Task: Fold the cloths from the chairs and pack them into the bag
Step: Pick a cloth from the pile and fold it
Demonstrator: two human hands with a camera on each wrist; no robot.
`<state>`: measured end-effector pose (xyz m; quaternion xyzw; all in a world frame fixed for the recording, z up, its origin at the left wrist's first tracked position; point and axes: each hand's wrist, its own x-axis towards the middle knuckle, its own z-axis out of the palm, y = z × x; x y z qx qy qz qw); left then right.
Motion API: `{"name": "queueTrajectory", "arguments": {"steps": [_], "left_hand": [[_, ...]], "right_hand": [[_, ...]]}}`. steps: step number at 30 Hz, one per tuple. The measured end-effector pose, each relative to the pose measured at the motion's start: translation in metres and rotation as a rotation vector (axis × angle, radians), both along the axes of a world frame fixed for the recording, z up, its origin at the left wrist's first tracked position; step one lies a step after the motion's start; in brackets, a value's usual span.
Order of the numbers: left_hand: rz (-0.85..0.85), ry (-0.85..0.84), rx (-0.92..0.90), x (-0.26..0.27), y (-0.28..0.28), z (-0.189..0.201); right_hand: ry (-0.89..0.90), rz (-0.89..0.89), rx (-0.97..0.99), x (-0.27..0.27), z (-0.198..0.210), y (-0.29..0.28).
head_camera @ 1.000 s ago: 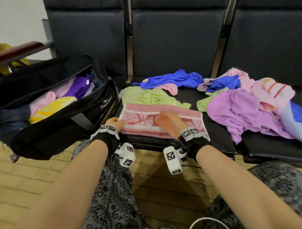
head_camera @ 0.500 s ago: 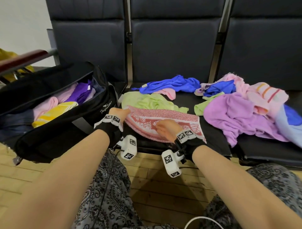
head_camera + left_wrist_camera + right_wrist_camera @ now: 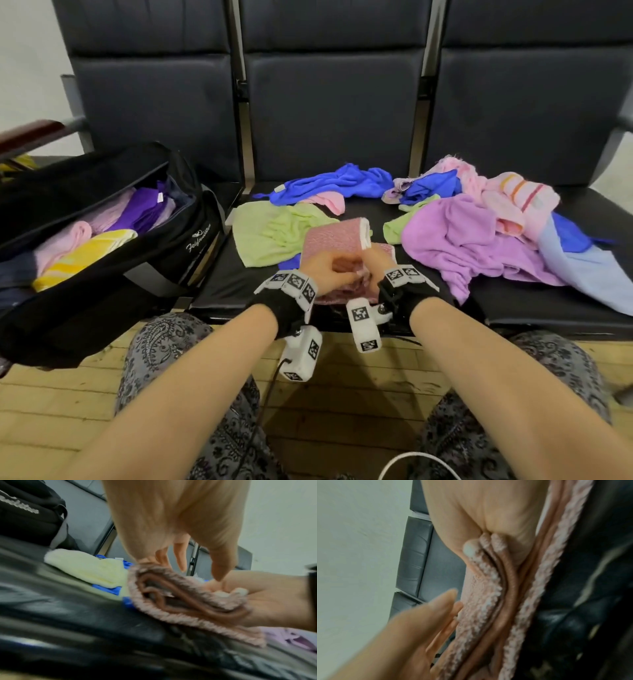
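Since a second ago, both hands have folded the pink towel (image 3: 334, 240) narrower at frame centre; left hand (image 3: 325, 270) rests open-fingered, right hand (image 3: 375, 263) pinches its layers; bag (image 3: 113, 260) lower left.

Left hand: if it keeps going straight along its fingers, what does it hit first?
The left hand points right, over the pink patterned towel both hands are folding, so it would probably meet the right hand first. Depth is unclear; they may already touch.
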<state>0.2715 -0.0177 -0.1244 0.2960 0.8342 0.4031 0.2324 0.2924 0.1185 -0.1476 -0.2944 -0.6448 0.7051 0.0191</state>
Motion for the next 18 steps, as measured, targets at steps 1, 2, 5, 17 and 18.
{"name": "queueTrajectory", "arguments": {"steps": [1,2,5,17,18], "left_hand": [[0.038,0.076,-0.046,-0.004,-0.004,-0.007],[0.074,0.173,-0.123,-0.009,-0.009,-0.016],[0.116,0.186,-0.166,-0.017,-0.022,-0.031],[0.063,0.068,-0.271,-0.02,-0.022,-0.052],[0.05,0.086,-0.281,-0.021,-0.022,-0.057]], "right_hand": [[-0.025,-0.014,0.047,0.006,-0.003,0.003],[-0.036,0.005,0.064,0.009,-0.008,0.008],[-0.032,0.021,0.153,0.013,-0.006,0.017],[0.061,0.015,0.181,0.022,0.002,0.053],[0.05,0.017,0.188,0.022,-0.002,0.057]]}}
